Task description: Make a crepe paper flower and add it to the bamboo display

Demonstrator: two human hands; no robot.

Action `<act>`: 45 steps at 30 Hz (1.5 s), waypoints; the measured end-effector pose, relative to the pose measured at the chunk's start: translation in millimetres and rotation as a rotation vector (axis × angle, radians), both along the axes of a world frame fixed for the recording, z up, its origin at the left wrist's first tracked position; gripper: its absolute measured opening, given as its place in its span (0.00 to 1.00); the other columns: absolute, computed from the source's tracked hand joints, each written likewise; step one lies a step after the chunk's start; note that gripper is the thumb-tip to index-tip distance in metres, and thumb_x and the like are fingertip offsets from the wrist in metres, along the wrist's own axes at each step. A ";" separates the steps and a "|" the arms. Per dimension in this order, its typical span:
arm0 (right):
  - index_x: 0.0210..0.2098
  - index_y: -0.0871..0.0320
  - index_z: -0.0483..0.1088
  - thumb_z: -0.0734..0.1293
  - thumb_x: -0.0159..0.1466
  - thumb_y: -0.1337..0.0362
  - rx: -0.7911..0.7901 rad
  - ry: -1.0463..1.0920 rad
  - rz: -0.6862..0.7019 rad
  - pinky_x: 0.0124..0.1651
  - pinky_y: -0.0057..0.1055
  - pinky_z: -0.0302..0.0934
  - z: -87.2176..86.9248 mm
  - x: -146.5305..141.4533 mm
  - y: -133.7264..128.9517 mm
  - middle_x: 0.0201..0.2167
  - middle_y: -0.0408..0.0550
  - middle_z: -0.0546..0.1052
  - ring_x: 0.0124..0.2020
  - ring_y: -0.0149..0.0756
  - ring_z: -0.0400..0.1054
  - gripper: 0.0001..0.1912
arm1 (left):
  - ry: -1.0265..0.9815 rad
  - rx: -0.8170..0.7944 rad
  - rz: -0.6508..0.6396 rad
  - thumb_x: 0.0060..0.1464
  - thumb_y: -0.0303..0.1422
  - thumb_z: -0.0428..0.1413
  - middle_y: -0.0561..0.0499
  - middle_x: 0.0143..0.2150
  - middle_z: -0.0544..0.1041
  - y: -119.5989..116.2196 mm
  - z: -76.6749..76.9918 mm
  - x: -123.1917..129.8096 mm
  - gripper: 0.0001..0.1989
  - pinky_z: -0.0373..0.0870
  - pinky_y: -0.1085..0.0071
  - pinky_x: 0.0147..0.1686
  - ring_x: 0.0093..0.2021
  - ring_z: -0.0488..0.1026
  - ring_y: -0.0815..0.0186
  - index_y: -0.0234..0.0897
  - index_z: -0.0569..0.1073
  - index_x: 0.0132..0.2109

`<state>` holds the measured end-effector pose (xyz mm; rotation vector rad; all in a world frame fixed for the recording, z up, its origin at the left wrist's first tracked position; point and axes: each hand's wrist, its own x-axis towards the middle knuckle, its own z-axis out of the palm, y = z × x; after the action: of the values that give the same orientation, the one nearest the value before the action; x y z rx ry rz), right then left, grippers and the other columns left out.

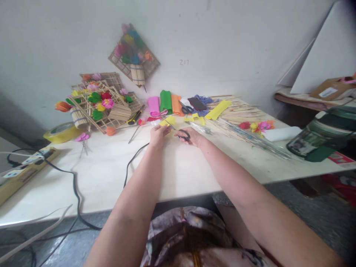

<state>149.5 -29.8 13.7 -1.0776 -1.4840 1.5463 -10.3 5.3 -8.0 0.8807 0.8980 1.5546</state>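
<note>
Near the middle of the white table, my left hand (159,134) is closed on a small yellow paper piece (168,121). My right hand (189,137) grips the black handles of a pair of scissors (183,135), whose blades point up and left onto the yellow paper. Just beyond my hands lie yellow scraps (195,118) and rolls of pink (153,106), green (166,102) and orange paper (177,105). A second pair of scissors (187,108) rests by the orange roll.
Stick lattices with paper flowers (105,102) stand at the back left, beside yellow tape (63,132). Thin sticks (239,111), wires (256,140) and a green bottle (319,133) are on the right. A power strip (25,172) and black cables (74,185) lie at the left.
</note>
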 end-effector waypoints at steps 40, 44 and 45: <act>0.27 0.64 0.69 0.70 0.55 0.60 0.024 -0.029 -0.077 0.11 0.20 0.37 5.7 -1.4 -0.7 0.11 0.35 0.61 0.10 0.19 0.47 0.12 | -0.051 -0.007 0.016 0.34 0.29 0.66 0.50 0.26 0.74 0.5 -0.8 -3.0 0.16 0.72 0.69 0.38 0.30 0.75 0.68 0.34 0.63 0.21; 0.26 0.63 0.69 0.70 0.55 0.58 0.060 -0.064 -0.061 0.11 0.20 0.36 -1.1 -0.2 3.9 0.11 0.35 0.60 0.10 0.19 0.47 0.13 | -0.057 -0.015 0.014 0.34 0.29 0.66 0.49 0.26 0.75 0.2 -0.4 -3.5 0.16 0.72 0.71 0.36 0.30 0.75 0.68 0.34 0.64 0.21; 0.25 0.63 0.68 0.70 0.55 0.58 0.068 -0.073 -0.055 0.11 0.20 0.35 -2.8 0.2 5.0 0.11 0.35 0.60 0.10 0.19 0.47 0.13 | -0.058 -0.019 0.015 0.34 0.29 0.66 0.49 0.26 0.75 0.2 -0.4 -3.6 0.15 0.72 0.71 0.36 0.30 0.75 0.68 0.33 0.64 0.21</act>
<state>149.7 -24.8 10.9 -1.1363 -1.5325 1.4220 -13.9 5.5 -8.4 0.8133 0.8783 1.5747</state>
